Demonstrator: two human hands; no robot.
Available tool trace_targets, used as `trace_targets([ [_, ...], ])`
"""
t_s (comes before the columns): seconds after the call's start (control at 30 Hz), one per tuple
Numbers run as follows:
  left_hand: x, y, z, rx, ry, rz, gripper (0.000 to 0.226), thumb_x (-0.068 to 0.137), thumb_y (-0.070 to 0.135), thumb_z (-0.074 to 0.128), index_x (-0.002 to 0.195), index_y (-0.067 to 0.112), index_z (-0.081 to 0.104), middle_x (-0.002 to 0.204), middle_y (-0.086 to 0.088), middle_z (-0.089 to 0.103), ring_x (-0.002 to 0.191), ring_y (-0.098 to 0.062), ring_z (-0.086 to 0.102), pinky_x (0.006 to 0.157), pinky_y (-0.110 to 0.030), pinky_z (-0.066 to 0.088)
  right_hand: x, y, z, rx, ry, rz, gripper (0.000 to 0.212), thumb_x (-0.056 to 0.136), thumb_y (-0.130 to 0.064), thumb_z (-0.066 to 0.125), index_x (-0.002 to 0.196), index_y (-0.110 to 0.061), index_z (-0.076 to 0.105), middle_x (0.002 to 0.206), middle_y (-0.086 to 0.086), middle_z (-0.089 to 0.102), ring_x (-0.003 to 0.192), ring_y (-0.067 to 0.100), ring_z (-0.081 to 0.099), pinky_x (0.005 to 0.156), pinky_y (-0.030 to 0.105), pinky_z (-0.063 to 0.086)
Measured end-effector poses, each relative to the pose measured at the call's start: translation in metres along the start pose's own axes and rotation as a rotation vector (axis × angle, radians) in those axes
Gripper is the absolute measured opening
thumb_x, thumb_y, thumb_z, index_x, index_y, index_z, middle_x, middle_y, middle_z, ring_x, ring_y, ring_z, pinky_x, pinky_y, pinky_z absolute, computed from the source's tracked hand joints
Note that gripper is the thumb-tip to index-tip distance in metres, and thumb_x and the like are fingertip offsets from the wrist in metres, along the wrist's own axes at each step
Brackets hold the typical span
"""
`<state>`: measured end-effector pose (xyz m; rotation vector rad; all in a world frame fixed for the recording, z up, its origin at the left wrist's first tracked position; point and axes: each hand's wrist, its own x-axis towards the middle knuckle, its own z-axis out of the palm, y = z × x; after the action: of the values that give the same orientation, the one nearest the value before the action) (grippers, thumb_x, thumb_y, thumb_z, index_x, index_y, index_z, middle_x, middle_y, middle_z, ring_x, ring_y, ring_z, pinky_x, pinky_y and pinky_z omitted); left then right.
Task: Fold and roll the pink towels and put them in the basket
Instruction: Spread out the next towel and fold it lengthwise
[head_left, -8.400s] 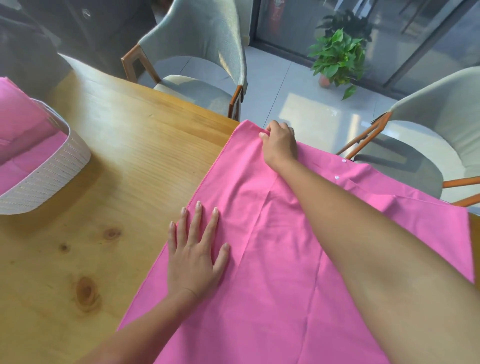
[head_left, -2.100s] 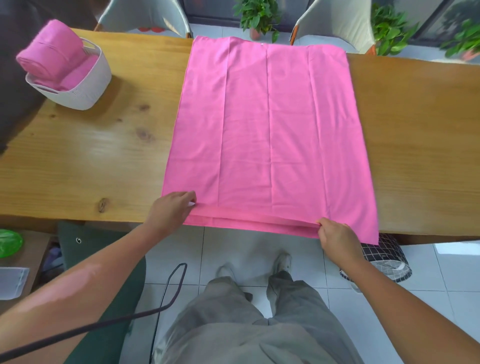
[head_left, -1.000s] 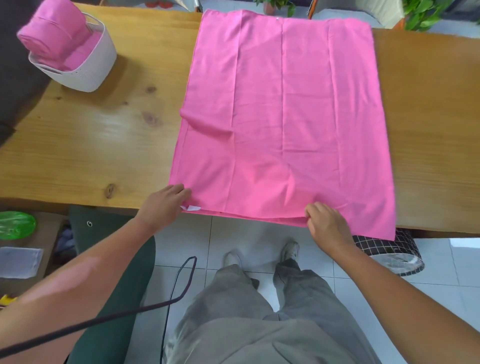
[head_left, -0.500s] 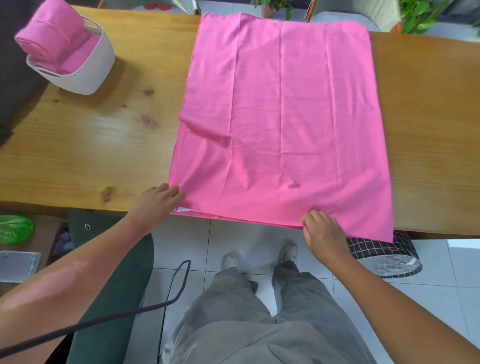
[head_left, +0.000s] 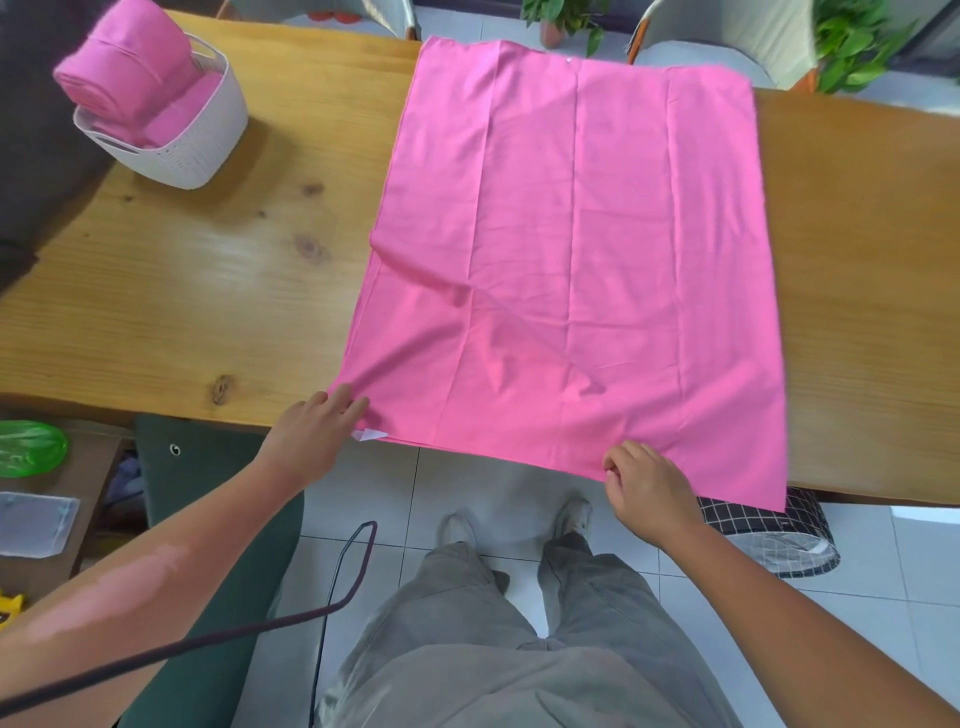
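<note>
Pink towel (head_left: 571, 249) spread flat across wooden table (head_left: 182, 291), centre of frame, far edge at top, near edge hanging just over table's front edge at lower centre. Long vertical creases; diagonal wrinkle low left of centre. Doubled layers visible along near edge, small white tag (head_left: 370, 435) poking out at lower-left corner.

Left hand (head_left: 311, 434) at lower-left corner of towel, fingers extended and touching cloth edge; real grasp or mere touch, cannot tell. Right hand (head_left: 644, 483) at near edge, right of centre, fingers curled and pinching hem.

White basket (head_left: 176, 150) upper left of frame on table, well apart from spread towel. Rolled pink towels (head_left: 130, 78) inside, one sticking up above rim.

Grey trousers and shoes bottom centre, over tiled floor. Potted plants (head_left: 852, 41) top right.
</note>
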<state>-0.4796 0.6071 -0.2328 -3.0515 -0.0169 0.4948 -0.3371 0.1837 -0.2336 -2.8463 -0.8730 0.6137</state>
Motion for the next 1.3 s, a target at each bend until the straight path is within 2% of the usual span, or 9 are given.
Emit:
trace_targets([
  [0.13,0.004,-0.002,0.000,0.017,0.016,0.038,0.035,0.079,0.020,0.071,0.111,0.009,0.061,0.105,-0.011,0.061,0.079,-0.029,0.061,0.060,-0.038,0.053,0.008,-0.002,-0.010,0.036,-0.012,0.042,0.015,0.091,-0.012,0.052,0.104,-0.012,0.060,0.101,-0.001,0.060,0.096,0.021,0.055,0.076,0.036,0.045],
  [0.2,0.006,-0.002,0.000,0.005,0.052,0.054,0.030,0.089,0.031,0.059,0.109,0.010,0.060,0.103,-0.009,0.062,0.080,-0.027,0.059,0.062,-0.037,0.051,0.013,-0.003,-0.015,0.039,-0.017,0.060,0.015,0.092,-0.011,0.051,0.104,-0.011,0.059,0.103,0.000,0.059,0.097,0.022,0.054,0.075,0.037,0.045],
  [0.3,0.009,0.000,-0.003,-0.079,0.082,0.041,0.041,0.094,0.041,0.034,0.101,0.010,0.060,0.091,-0.006,0.063,0.073,-0.027,0.056,0.059,-0.035,0.047,0.022,-0.005,-0.021,0.046,0.013,0.074,0.016,0.090,-0.007,0.051,0.104,-0.010,0.060,0.103,0.002,0.059,0.098,0.025,0.054,0.075,0.038,0.045],
  [0.5,0.037,0.007,-0.012,-0.430,0.061,-0.351,0.016,0.103,0.026,0.042,0.100,0.012,0.051,0.083,-0.005,0.064,0.069,-0.031,0.059,0.061,-0.044,0.054,0.054,-0.017,-0.036,0.074,0.082,-0.005,0.018,0.088,-0.003,0.055,0.104,-0.008,0.063,0.102,0.005,0.061,0.099,0.027,0.056,0.078,0.036,0.041],
  [0.7,0.090,0.007,-0.028,-0.789,0.366,-0.713,0.008,0.099,0.021,0.057,0.101,0.013,0.056,0.094,-0.002,0.064,0.080,-0.023,0.058,0.069,-0.038,0.047,0.115,-0.034,-0.063,0.119,0.123,-0.168,0.018,0.086,0.001,0.059,0.100,-0.008,0.066,0.099,0.006,0.065,0.095,0.030,0.060,0.078,0.039,0.046],
  [0.8,0.115,-0.002,-0.031,-0.887,0.395,-0.879,0.018,0.096,0.021,0.064,0.109,0.010,0.062,0.104,-0.005,0.066,0.094,-0.023,0.058,0.078,-0.033,0.041,0.157,-0.040,-0.078,0.126,0.136,-0.251,0.017,0.087,-0.001,0.059,0.101,-0.008,0.066,0.101,0.006,0.065,0.097,0.030,0.060,0.080,0.038,0.046],
  [0.93,0.140,-0.012,-0.025,-0.950,0.347,-0.997,0.020,0.092,0.022,0.068,0.108,0.010,0.065,0.107,-0.007,0.069,0.101,-0.026,0.062,0.081,-0.036,0.046,0.221,-0.055,-0.095,0.121,0.111,-0.328,0.019,0.092,-0.007,0.056,0.108,-0.008,0.066,0.111,0.007,0.065,0.107,0.029,0.058,0.088,0.038,0.044],
  [1.13,0.157,-0.001,-0.015,-1.016,0.443,-1.178,0.015,0.084,0.028,0.074,0.090,0.023,0.062,0.092,0.007,0.063,0.085,-0.015,0.058,0.069,-0.029,0.035,0.310,-0.097,-0.111,0.039,-0.016,-0.469,0.027,0.096,-0.017,0.050,0.121,-0.013,0.060,0.124,0.009,0.059,0.117,0.030,0.052,0.097,0.042,0.043],
  [1.3,0.158,0.007,-0.010,-1.011,0.545,-1.201,0.013,0.087,0.029,0.069,0.088,0.027,0.057,0.091,0.011,0.061,0.084,-0.011,0.054,0.069,-0.030,0.035,0.367,-0.158,-0.118,0.022,-0.042,-0.612,0.034,0.098,-0.014,0.048,0.131,-0.015,0.056,0.133,0.006,0.054,0.124,0.029,0.050,0.098,0.042,0.045],
])
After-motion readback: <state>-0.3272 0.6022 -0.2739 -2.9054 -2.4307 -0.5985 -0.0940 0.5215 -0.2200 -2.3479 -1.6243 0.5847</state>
